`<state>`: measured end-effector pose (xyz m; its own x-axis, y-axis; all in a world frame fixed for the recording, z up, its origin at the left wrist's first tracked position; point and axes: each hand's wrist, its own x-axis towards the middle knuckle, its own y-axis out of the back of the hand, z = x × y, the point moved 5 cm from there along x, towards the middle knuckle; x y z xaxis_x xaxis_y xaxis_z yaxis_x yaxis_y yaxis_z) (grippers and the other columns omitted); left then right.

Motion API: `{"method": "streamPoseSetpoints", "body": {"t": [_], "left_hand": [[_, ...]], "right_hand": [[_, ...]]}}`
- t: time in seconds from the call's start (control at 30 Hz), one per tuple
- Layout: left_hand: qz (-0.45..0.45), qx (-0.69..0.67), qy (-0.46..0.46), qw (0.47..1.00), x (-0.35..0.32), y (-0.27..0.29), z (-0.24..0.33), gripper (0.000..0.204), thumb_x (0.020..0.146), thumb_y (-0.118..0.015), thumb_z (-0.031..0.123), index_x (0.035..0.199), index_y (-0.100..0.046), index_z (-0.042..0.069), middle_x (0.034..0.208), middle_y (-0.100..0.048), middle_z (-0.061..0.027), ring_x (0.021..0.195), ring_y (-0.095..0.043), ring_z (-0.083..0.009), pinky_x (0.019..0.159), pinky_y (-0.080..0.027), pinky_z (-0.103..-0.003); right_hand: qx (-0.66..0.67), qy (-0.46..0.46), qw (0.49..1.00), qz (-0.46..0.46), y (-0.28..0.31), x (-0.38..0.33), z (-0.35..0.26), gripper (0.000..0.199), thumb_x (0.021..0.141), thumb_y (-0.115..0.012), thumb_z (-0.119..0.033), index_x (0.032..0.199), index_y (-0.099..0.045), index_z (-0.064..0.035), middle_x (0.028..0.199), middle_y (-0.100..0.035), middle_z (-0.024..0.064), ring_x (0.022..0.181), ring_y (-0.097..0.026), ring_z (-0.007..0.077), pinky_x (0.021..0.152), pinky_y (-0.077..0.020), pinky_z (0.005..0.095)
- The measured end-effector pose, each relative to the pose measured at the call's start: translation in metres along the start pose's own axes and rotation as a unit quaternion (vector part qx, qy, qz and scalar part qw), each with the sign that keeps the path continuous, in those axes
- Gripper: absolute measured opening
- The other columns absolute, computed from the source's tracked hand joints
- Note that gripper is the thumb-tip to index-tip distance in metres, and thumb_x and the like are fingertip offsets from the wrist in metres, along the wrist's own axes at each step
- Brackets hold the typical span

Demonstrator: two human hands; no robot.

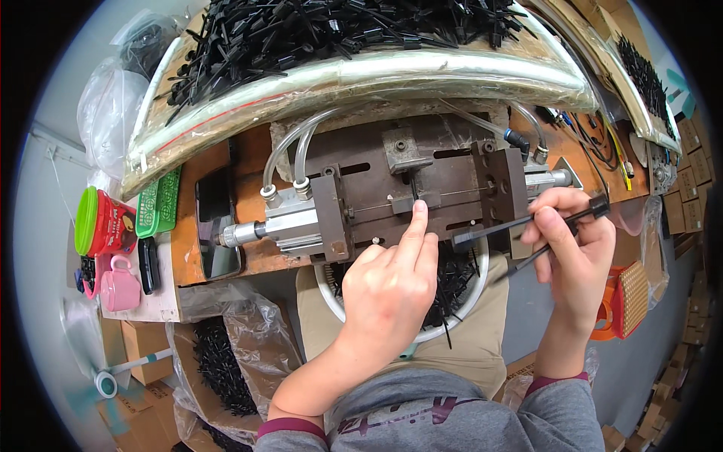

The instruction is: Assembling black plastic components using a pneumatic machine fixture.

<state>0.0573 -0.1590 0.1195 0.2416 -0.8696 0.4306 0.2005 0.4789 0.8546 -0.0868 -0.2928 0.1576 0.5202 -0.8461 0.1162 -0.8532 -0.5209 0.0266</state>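
Note:
My left hand (393, 294) has its index finger stretched out, the tip pressing on a small black plastic piece (413, 183) at the middle of a dark metal clamping fixture (331, 215). Its other fingers curl under and the thumb is hidden. To the right of the fixture, my right hand (578, 260) is closed around a few long, thin black plastic pieces (503, 227). One of them has a wide flat end pointing left, toward the fixture. A silver air cylinder (295, 232) sits at the fixture's left side, and a second cylinder (548, 179) at its right.
A plastic-covered tray edge (346, 75) behind the fixture holds a heap of black pieces (331, 30). A white-rimmed tub (483, 280) with similar pieces rests at my lap. Left are a phone (217, 226), green basket (160, 202) and pink cup (120, 286); an orange-and-tan stool (629, 301) stands right.

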Motion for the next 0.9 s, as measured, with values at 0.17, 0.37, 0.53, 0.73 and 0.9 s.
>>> {"method": "streamPoseSetpoints", "body": {"t": [0.17,0.37,0.53,0.73,0.9], "left_hand": [[0.008,-0.266,0.050,0.963,0.005,0.019,-0.004,0.040,0.068,-0.086,0.005,0.107,-0.075,0.001,0.120,-0.073,-0.0148,0.081,-0.073,-0.0211,0.075,-0.057,-0.031],[0.062,-0.347,0.018,0.936,-0.012,0.043,0.005,0.039,0.070,-0.088,0.004,0.106,-0.076,-0.001,0.115,-0.073,-0.0178,0.094,-0.073,-0.0255,0.081,-0.060,-0.033],[0.116,-0.179,0.035,0.976,-0.015,0.013,-0.001,0.034,0.069,-0.089,0.008,0.098,-0.074,-0.002,0.117,-0.072,-0.0192,0.093,-0.074,-0.0266,0.082,-0.060,-0.033],[0.120,-0.026,-0.018,0.992,-0.006,-0.010,-0.001,0.029,0.070,-0.086,0.016,0.093,-0.073,0.004,0.119,-0.073,-0.0126,0.074,-0.071,-0.0224,0.070,-0.057,-0.030],[0.073,0.019,-0.013,0.997,-0.002,-0.010,0.001,0.029,0.069,-0.086,0.016,0.092,-0.073,0.005,0.120,-0.073,-0.0118,0.064,-0.065,-0.0182,0.061,-0.052,-0.028]], "right_hand": [[0.052,-0.113,0.985,-0.120,-0.001,0.000,0.014,0.008,0.094,-0.068,-0.003,0.097,-0.068,0.0046,0.073,-0.068,0.0090,0.043,-0.048,0.0047,0.038,-0.0327,0.0188],[0.034,-0.053,0.995,-0.071,-0.011,0.000,0.008,0.029,0.094,-0.068,-0.004,0.121,-0.067,0.0049,0.076,-0.069,0.0054,0.046,-0.048,0.0038,0.042,-0.0344,0.0174],[-0.012,0.040,0.999,0.002,-0.005,-0.001,0.008,0.025,0.099,-0.064,-0.010,0.120,-0.069,0.0013,0.095,-0.069,0.0069,0.073,-0.057,0.0039,0.060,-0.0434,0.0174],[-0.002,0.113,0.994,-0.004,-0.012,-0.009,0.009,0.023,0.103,-0.058,-0.011,0.116,-0.068,0.0062,0.107,-0.068,0.0138,0.077,-0.063,0.0116,0.065,-0.0492,0.0216],[0.011,0.144,0.989,0.039,-0.006,-0.012,0.018,0.023,0.104,-0.056,-0.011,0.114,-0.066,0.0079,0.113,-0.066,0.0191,0.072,-0.067,0.0154,0.061,-0.0534,0.0242]]}}
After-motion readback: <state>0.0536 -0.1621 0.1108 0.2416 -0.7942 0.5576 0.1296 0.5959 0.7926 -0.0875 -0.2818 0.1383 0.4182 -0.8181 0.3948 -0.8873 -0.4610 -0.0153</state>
